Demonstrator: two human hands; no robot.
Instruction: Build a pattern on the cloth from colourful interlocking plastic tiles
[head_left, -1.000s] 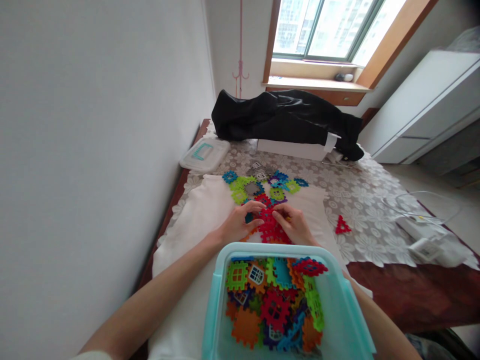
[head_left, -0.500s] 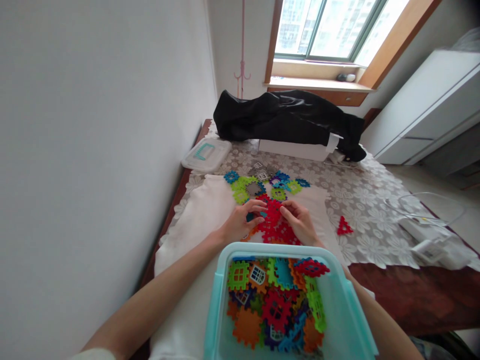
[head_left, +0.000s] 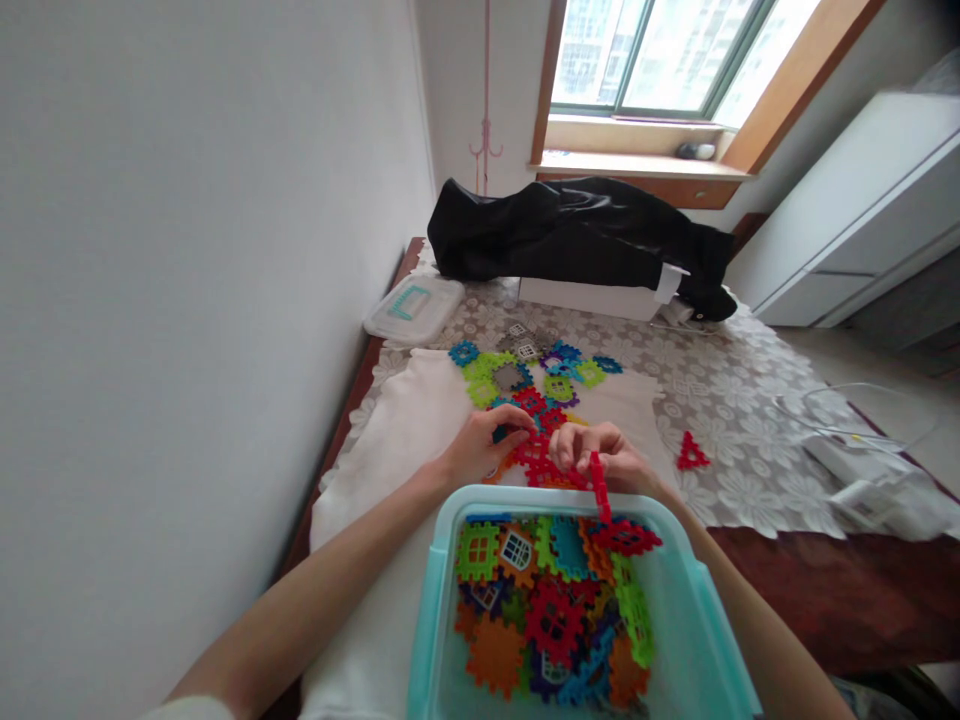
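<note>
Right hand pinches an upright red interlocking block just above the tub; left hand apparently curled against the red cluster.

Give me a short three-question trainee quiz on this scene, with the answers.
1. What colour is the interlocking plastic piece held in the right hand?
2. True or false: the left hand is inside the teal plastic bin.
3. Where does the red triangular piece lie?
A. In the teal plastic bin
B. On the lace tablecloth
C. On the windowsill

Key:
1. Red.
2. False: it is beyond the bin, at the red interlocking plastic pieces.
3. B.
</note>
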